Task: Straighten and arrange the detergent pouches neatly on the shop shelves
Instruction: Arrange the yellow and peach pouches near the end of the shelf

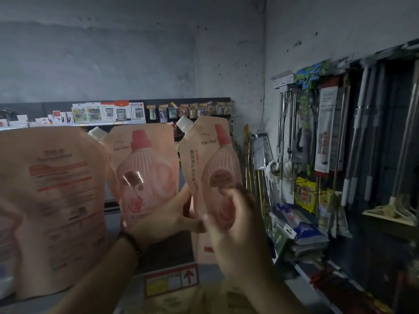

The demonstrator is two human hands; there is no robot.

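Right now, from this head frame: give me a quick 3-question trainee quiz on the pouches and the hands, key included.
1. True or false: the leftmost pouch faces the camera with its bottle picture.
2. The white cap of the right pouch sits at its: A) top left corner; B) bottom edge; C) right side.
3. Which wrist wears the dark bracelet?
Key: 1 false, it shows blocks of printed text; 2 A; 3 the left.
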